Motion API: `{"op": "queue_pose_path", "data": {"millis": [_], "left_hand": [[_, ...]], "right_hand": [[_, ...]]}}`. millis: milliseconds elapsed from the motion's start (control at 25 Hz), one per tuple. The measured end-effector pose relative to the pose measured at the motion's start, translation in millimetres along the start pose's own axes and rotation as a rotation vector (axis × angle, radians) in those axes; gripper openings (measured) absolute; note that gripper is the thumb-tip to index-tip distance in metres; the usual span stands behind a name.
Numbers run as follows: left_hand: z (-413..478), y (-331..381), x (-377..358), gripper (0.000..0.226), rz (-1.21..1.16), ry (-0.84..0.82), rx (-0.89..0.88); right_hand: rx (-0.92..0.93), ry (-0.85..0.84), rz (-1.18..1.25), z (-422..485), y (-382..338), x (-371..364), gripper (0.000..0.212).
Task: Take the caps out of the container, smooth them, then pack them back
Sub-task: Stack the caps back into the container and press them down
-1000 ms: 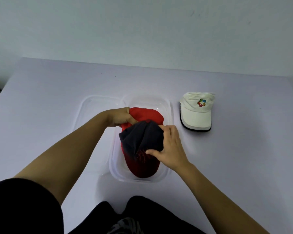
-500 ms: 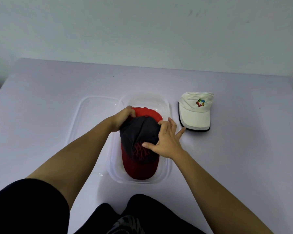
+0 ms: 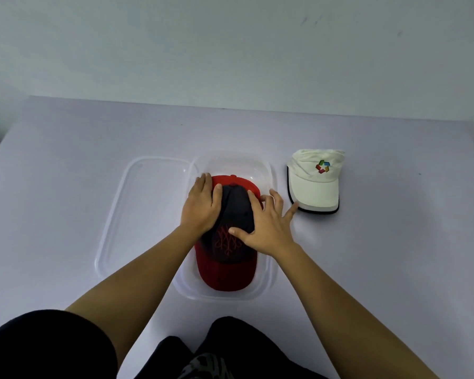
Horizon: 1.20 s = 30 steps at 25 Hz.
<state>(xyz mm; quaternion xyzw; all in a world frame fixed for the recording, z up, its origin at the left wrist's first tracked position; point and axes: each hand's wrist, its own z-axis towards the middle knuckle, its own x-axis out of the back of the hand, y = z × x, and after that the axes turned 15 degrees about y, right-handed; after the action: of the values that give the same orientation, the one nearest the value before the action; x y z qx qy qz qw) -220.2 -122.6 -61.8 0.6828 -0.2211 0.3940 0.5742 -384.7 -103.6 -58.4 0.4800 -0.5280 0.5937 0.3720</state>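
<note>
Our forearms reached toward twelve o'clock over the clear container (image 3: pixel 225 295). Both hands lay flat with fingers spread, pressing the dark cap (image 3: pixel 235 205), left hand (image 3: pixel 201 207) at its nine o'clock side, right hand (image 3: pixel 268 228) at three. That cap sat on the red cap (image 3: pixel 225 274) inside the container. Farther, at two o'clock, a white cap (image 3: pixel 314 187) rested on the table (image 3: pixel 394 242).

Caps (image 3: pixel 230 253) stacked in container (image 3: pixel 230 163); probable lid (image 3: pixel 148 201) left, another cap (image 3: pixel 314 187) right.
</note>
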Motion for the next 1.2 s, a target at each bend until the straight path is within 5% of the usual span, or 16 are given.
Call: {"op": "queue_pose_path", "data": {"millis": [120,320,480,640,760,840,1080,1200], "left_hand": [[4.9,14.1,10.8,0.063,0.016,0.060,-0.159],[13.4,63.1,19.2,0.057,-0.124,0.040,-0.388],[46.0,114.5,-12.1,0.059,-0.231,-0.086,-0.373],[80.9,153.8,-56.1,0.062,-0.295,-0.268,-0.250],[93.5,160.6,-91.4,0.059,-0.231,-0.399,-0.167],[93.0,157.8,-111.5,0.037,-0.288,-0.454,-0.048],[81.9,160.0,-134.0,0.022,-0.445,-0.431,0.230],[79.5,163.8,-131.4,0.023,-0.471,-0.471,0.311]], "right_hand": [[-0.027,0.078,0.231,-2.4,6.9,5.1,0.097],[-0.377,0.529,0.467,9.3,53.7,13.6,0.071],[-0.821,0.479,0.460,22.9,113.8,13.5,0.068],[-1.274,0.435,0.836,20.2,138.3,9.9,0.091],[-1.356,0.460,1.150,24.4,143.9,5.2,0.097],[-1.401,0.473,1.278,29.2,148.0,4.0,0.095],[-1.361,0.379,1.671,27.2,150.6,2.6,0.045],[-1.362,0.410,1.917,21.2,146.3,3.2,0.040]]}}
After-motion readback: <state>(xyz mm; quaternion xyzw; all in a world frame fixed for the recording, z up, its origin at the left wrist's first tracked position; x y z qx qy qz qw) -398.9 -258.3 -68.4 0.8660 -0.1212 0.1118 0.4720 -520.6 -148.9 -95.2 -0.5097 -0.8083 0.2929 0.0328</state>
